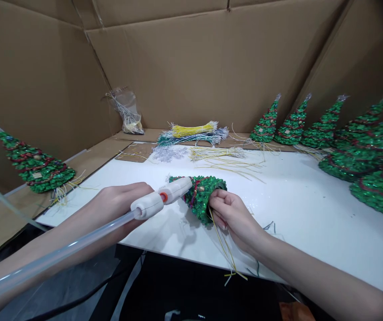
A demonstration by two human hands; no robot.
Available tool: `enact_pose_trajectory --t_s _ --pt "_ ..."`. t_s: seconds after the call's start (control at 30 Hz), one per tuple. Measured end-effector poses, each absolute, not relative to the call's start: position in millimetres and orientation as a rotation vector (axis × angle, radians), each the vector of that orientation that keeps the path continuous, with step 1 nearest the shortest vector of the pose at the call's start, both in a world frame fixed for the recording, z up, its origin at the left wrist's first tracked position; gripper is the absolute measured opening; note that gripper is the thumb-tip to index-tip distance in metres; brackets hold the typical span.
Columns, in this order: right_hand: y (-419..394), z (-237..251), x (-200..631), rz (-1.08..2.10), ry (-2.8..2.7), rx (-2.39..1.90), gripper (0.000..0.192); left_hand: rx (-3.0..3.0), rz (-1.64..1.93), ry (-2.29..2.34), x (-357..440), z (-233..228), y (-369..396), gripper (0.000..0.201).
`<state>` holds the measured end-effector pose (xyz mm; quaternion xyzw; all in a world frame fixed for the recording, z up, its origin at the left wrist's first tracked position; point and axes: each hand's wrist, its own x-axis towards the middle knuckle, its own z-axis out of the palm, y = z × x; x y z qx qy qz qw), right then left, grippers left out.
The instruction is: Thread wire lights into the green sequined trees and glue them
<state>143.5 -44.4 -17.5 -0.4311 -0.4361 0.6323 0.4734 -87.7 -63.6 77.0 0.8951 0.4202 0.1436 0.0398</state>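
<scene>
My left hand (127, 198) is closed around a white glue gun (147, 205), whose handle is hidden from me. A long translucent glue stick (77, 245) runs from its back end toward the lower left. The gun's front overlaps a small green Christmas tree (200, 200) lying on its side, tip to the left; I cannot tell whether the nozzle touches it. My right hand (226, 207) pinches the tree's open base, fingertips partly inside the rim. Yellow and white wires (226, 249) hang from the base over the table's front edge.
Behind lie bundles of yellow wires (194, 129) and green wires (186, 139), loose yellow wires (218, 154) and clear plastic pieces (169, 153) on the white table (298, 205). Finished-looking trees (325, 122) line the right; another tree (37, 165) leans left. A plastic bag (127, 111) stands by cardboard walls (184, 67).
</scene>
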Motion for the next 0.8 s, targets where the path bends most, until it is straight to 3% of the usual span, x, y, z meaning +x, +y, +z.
enact_pose_trajectory --t_s 0.23,0.43,0.8 --pt "-45 -17 144 1.541 -1.074 -1.048 0.013 2.699 0.432 1.28 -92 75 -62 0.03" --pt "-45 -16 144 1.541 -1.079 -1.057 0.013 2.54 0.226 1.421 -91 80 -62 0.031" --pt "-46 -17 144 1.543 -1.078 -1.062 0.013 2.518 0.277 1.391 -91 97 -57 0.037"
